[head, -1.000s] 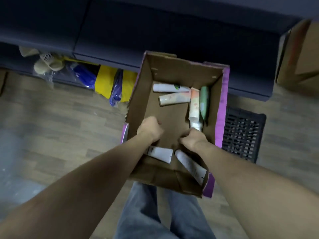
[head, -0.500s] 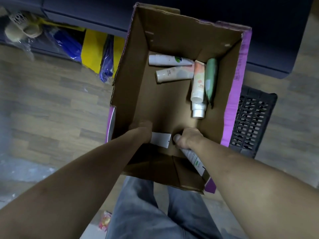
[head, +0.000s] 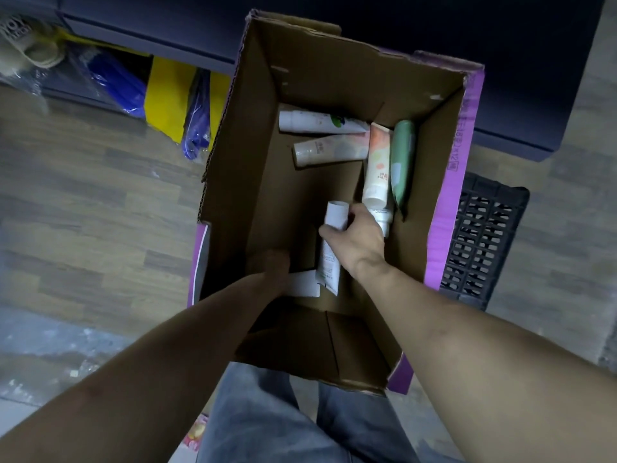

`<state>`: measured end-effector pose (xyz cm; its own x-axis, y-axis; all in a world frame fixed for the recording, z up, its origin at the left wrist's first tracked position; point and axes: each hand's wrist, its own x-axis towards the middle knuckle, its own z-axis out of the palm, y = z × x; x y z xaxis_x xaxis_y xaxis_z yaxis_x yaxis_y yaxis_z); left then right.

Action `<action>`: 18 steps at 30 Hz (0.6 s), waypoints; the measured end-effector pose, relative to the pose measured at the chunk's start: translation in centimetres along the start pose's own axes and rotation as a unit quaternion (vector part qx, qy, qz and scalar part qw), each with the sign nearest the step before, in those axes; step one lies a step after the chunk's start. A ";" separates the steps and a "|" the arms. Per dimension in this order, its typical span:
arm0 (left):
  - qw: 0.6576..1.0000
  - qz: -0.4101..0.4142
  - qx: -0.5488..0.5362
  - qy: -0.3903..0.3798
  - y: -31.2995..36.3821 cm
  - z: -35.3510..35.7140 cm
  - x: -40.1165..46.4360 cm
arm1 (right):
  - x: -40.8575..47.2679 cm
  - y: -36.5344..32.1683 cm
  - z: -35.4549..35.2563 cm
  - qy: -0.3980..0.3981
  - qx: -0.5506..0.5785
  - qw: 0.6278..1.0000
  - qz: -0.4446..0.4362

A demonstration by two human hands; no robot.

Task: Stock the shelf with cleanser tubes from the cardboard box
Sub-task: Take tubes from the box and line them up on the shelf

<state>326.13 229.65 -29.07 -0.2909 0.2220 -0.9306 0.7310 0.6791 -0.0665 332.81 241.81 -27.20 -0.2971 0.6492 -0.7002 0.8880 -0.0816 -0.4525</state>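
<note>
Your left hand (head: 275,262) reaches down into the box (head: 253,135) at its near wall, and its fingers are hidden behind the wrist, so you cannot tell whether its grip is clenched; a white tube (head: 303,284) lies right against it, half covered. Your right hand (head: 359,233) has its grip wrapped round a second white tube (head: 330,248), which stands tilted near the middle of the box floor, cap end up. Behind that hand a small white piece (head: 384,222) peeks out, too hidden to name. Four more tubes lie at the far end of the box: two whitish ones (head: 320,121) (head: 329,150) crosswise, a peach one (head: 377,165) and a green one (head: 400,162) lengthwise along the right wall. That makes six tubes you can count. Right of the box sits one black crate (head: 484,242), partly covered by the box's purple side. Left of it, blue and yellow bags (head: 167,95) lie half tucked under a dark sofa (head: 500,45).
</note>
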 end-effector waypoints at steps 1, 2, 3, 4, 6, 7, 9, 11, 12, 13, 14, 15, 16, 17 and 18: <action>1.000 -0.007 -0.030 0.005 -0.1 -0.3 -0.3 | 0.0 -0.3 0.1 0.012 -0.001 1.000 -0.014; 0.998 -0.015 -0.065 0.009 -0.5 -0.5 -0.6 | -0.1 -0.8 0.0 0.026 0.003 0.999 -0.027; 0.995 -0.018 -0.097 0.005 -0.8 -0.9 -0.9 | -0.2 -1.1 -0.2 0.042 0.014 0.998 -0.039; 0.990 -0.028 -0.137 0.002 -1.2 -1.2 -1.2 | -0.2 -1.6 -0.5 0.059 0.031 0.996 -0.051; 0.980 -0.024 -0.200 0.009 -1.7 -2.2 -1.5 | -0.3 -2.3 -1.1 0.094 0.076 0.990 -0.071; 0.970 -0.037 -0.239 0.024 -1.8 -2.8 -1.6 | -0.2 -2.7 -1.3 0.112 0.095 0.986 -0.081; 0.941 -0.090 -0.321 0.056 -2.0 -4.2 -1.4 | -0.1 -2.9 -1.6 0.142 0.099 0.978 -0.113; 0.895 -0.128 -0.415 0.100 -2.3 -5.2 -0.9 | -0.1 -2.5 -1.7 0.139 0.059 0.977 -0.148; 0.881 -0.130 -0.440 0.120 -2.4 -5.5 -0.4 | -0.2 -2.1 -1.7 0.129 0.025 0.977 -0.170; 0.875 -0.129 -0.448 0.132 -2.4 -5.7 -0.2 | -0.3 -1.5 -1.5 0.120 -0.022 0.972 -0.202; 0.877 -0.133 -0.443 0.134 -2.4 -5.7 0.0 | -0.5 -1.0 -1.3 0.115 -0.075 0.960 -0.245; 0.882 -0.138 -0.430 0.137 -2.1 -5.7 0.1 | -0.8 -0.5 -0.9 0.108 -0.122 0.944 -0.286; 0.883 -0.148 -0.424 0.135 -1.8 -5.4 0.2 | -1.1 -0.1 -0.5 0.099 -0.156 0.931 -0.316; 0.882 -0.155 -0.423 0.136 -1.3 -5.3 0.3 | -1.3 0.2 -0.1 0.091 -0.175 0.923 -0.331; 0.880 -0.161 -0.428 0.127 -0.8 -5.0 0.5 | -1.6 0.5 0.3 0.083 -0.186 0.919 -0.337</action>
<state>322.34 232.66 -27.66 -0.6069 -0.0033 -0.7948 -0.1161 0.9896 0.0846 333.68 240.51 -26.45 -0.7938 0.5661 -0.2222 0.5892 0.6253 -0.5118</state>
